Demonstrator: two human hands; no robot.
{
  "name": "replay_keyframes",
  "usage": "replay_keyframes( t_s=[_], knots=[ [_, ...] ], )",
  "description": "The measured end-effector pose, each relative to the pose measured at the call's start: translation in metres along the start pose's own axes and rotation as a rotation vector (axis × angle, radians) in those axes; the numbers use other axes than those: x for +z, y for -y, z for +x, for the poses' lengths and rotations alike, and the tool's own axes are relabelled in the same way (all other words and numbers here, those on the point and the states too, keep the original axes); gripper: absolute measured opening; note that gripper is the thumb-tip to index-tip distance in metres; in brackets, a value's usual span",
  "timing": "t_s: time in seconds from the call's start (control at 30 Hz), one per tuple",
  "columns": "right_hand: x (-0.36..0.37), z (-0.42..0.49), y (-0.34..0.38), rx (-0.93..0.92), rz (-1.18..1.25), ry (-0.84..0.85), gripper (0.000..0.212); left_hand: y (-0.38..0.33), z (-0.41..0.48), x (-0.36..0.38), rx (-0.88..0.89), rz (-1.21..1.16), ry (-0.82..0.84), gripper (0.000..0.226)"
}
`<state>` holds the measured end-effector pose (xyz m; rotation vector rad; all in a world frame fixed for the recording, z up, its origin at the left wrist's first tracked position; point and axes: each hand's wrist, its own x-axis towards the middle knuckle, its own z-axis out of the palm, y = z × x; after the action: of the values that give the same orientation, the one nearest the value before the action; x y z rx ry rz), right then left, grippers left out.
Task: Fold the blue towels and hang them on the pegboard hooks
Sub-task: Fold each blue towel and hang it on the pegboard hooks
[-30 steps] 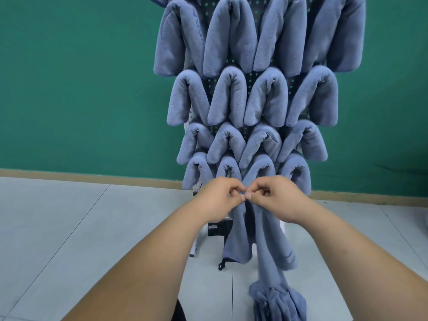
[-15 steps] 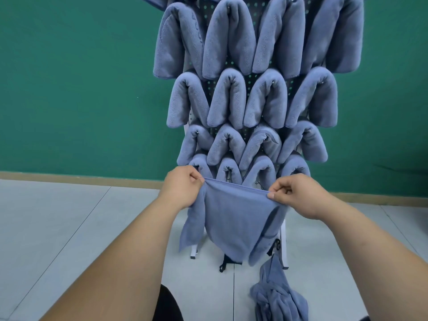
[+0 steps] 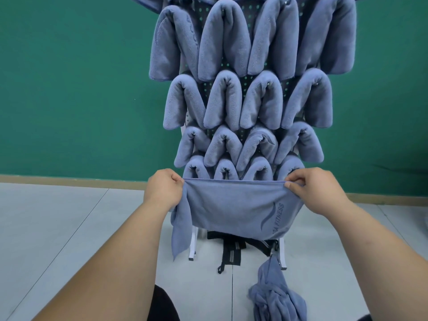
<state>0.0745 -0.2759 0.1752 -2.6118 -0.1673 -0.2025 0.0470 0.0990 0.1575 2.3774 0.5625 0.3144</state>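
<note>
A green wall [image 3: 69, 89] stands behind a grey floor [image 3: 58, 228]. Folded blue towels [image 3: 264, 100] hang in rows on the pegboard [image 3: 225, 66]. One blue towel [image 3: 231, 205] is stretched out flat in front of the lowest row. A heap of towels [image 3: 275, 300] lies on the floor. The left hand [image 3: 163, 191] and right hand [image 3: 317, 188] each pinch its top edge

lite: bright, even, diffuse | shadows: soft in folds of towels [image 3: 222, 42] on pegboard [image 3: 284, 85], faint on floor [image 3: 69, 228] below pegboard | focus: sharp thruout | distortion: wide-angle stretch, pegboard top looms wide
</note>
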Motion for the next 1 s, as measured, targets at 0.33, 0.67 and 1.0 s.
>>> replay_keyframes(
  t_s=[0.33, 0.67, 1.0],
  knots=[
    [-0.001, -0.012, 0.035, 0.071, 0.749, 0.277, 0.019, -0.017, -0.013, 0.016, 0.065, -0.329, 0.218, 0.006],
    [0.002, -0.026, 0.063, -0.07, 0.638, 0.369, 0.027, -0.052, -0.045, 0.029, 0.219, -0.445, 0.405, 0.014],
    [0.01, -0.026, 0.065, -0.205, 0.516, 0.312, 0.014, -0.06, -0.056, 0.04, 0.243, -0.48, 0.466, 0.021]
  ],
)
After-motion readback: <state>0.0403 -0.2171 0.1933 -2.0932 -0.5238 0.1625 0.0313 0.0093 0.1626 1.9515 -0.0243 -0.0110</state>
